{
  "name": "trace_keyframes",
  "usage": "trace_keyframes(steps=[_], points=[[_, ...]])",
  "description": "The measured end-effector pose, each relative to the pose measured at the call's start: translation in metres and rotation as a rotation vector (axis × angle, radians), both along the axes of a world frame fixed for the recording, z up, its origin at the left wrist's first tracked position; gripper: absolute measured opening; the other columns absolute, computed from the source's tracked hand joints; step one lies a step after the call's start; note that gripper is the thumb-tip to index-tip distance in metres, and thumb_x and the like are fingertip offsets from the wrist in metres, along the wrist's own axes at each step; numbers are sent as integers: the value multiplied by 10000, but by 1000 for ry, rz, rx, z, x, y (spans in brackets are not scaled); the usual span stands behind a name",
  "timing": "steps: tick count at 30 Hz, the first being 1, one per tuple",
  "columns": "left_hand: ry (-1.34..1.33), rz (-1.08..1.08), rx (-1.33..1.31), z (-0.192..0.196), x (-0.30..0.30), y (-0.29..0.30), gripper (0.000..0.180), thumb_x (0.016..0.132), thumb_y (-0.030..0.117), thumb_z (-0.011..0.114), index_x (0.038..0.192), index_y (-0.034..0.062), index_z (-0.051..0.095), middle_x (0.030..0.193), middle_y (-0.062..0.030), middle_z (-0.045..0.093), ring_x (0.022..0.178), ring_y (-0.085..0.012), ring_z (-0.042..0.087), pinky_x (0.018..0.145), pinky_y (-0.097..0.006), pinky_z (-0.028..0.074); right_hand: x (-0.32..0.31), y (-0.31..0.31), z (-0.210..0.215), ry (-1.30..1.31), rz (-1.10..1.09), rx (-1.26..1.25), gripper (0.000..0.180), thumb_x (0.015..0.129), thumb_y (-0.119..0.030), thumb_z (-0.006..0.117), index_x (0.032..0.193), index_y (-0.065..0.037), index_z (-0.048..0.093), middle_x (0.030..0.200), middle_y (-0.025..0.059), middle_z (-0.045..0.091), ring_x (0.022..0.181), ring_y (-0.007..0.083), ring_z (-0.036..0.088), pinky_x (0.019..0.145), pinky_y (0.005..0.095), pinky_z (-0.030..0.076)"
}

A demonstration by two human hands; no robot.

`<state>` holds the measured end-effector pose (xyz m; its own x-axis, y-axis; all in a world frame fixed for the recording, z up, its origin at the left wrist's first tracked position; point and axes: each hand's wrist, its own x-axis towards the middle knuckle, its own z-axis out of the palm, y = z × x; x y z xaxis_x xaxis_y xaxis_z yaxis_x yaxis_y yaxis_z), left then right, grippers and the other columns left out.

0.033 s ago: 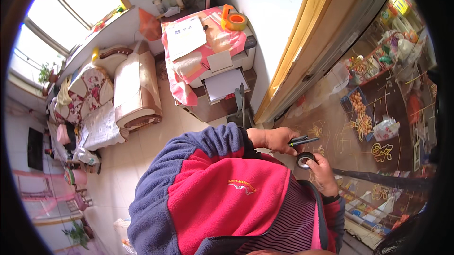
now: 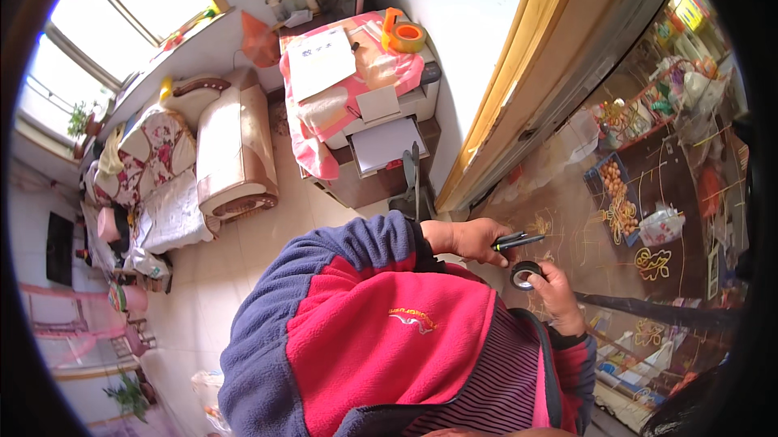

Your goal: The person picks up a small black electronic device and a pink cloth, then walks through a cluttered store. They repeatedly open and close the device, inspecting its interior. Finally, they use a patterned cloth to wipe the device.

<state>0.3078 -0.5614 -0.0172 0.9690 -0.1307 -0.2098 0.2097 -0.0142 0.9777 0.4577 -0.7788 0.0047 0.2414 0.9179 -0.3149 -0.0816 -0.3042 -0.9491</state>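
My left hand (image 2: pixel 474 241) is closed round a slim dark tool (image 2: pixel 519 240) with two prong-like ends and a yellow-green mark; its exact kind does not show. Just below and to the right, a roll of black tape (image 2: pixel 525 264) with a pale core is pinched in my right hand (image 2: pixel 559 297), thumb near the core. The tape roll sits close to the tool. Both hands are in front of my red and blue fleece jacket (image 2: pixel 381 332), over a brown tabletop (image 2: pixel 510 208).
Bent yellow wire shapes (image 2: pixel 652 263), a blue tray (image 2: pixel 601 186) of beads and a dark bar (image 2: pixel 648 307) are at right. A wooden door frame (image 2: pixel 519 72) rises behind the table. Farther left stand a printer (image 2: pixel 417 104) under a pink cloth and a sofa (image 2: pixel 235 145).
My right hand and the roll of black tape have shifted very slightly to the right. The left hand keeps its grip on the dark tool.
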Motion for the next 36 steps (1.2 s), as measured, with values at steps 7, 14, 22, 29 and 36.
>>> trace_keyframes(steps=[7,14,22,29,36], points=[[-50,242,128,-6,-31,-9,240,812,172,730,1038,119,668,819,15,646,692,-84,559,610,-269,472,47,26,73,-181,173,-50,129,858,-35,572,970,12,616,865,1,624,798,77,566,759,229,456],[9,501,39,2,-86,-1,230,809,158,726,1024,111,656,763,21,608,640,-74,530,548,-258,450,68,74,135,-222,152,280,258,871,-43,565,1117,34,553,957,46,604,838,111,578,790,241,457],[-113,801,-122,24,-126,10,167,828,106,699,982,90,638,751,25,608,573,-54,531,470,-222,437,9,175,146,65,240,511,188,969,-216,524,999,-31,530,904,39,519,793,99,486,696,245,423],[-241,918,-215,27,-142,22,262,839,116,707,1069,63,594,797,4,620,600,-63,548,495,-224,449,-59,204,97,-4,448,359,148,965,-189,532,929,-50,569,874,13,577,797,82,520,732,224,420],[-161,903,-256,17,-146,35,366,840,137,706,1160,48,551,807,-9,616,542,-73,542,435,-232,438,-75,200,37,-23,505,73,178,933,-221,599,1006,-60,610,877,-22,614,749,43,528,670,193,427]])
